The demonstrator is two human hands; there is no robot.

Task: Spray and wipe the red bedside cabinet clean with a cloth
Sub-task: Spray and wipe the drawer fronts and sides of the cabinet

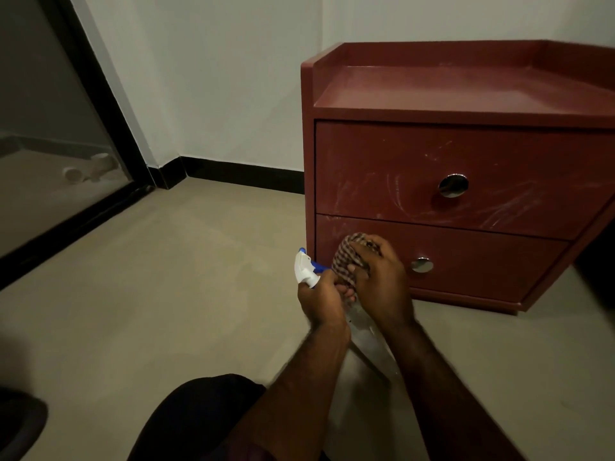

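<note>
The red bedside cabinet [466, 168] stands on the floor at the right, with two drawers, round metal pulls and pale smears across its upper drawer front. My left hand [321, 299] grips the neck of a clear spray bottle [366, 334], whose white and blue trigger head [307, 267] points up and to the left. My right hand [382, 281] holds a bunched checked cloth [349, 257] right beside the bottle, in front of the lower drawer's left end. The two hands touch each other.
Beige floor [166, 277] spreads to the left. A white wall with a black skirting board [239, 174] runs behind. A glass door in a black frame [83, 134] stands at far left. My dark-clothed knee [199, 417] is at the bottom.
</note>
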